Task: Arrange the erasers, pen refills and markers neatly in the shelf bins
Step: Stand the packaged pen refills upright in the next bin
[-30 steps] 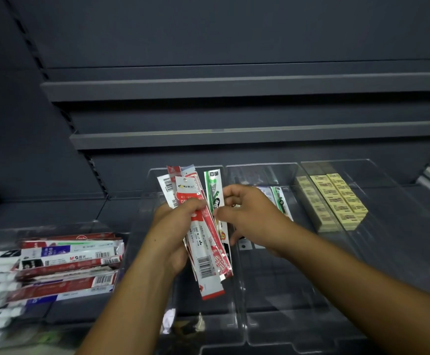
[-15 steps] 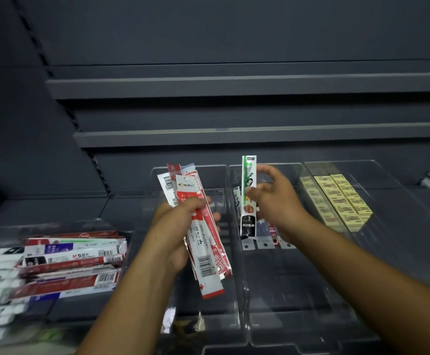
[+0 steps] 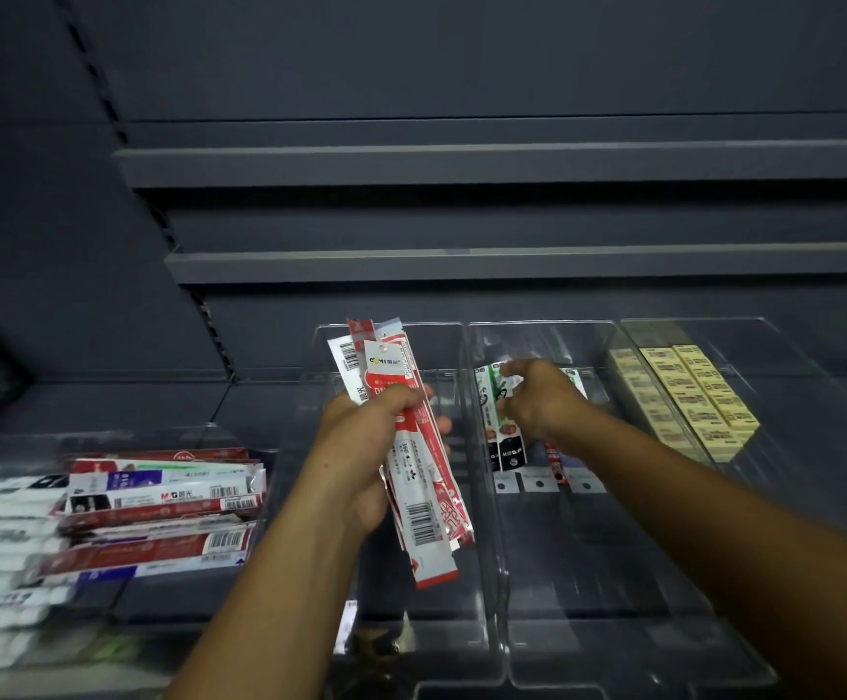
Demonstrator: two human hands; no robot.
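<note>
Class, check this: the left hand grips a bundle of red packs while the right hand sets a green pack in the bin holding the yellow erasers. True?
Wrong bin. The left hand grips the red packs, but the right hand sets the green pack in the middle bin; the erasers lie in the right bin. The head view shows it.

Left hand (image 3: 365, 447) and right hand (image 3: 537, 401) bare — both forearms (image 3: 285, 573) likewise.
</note>
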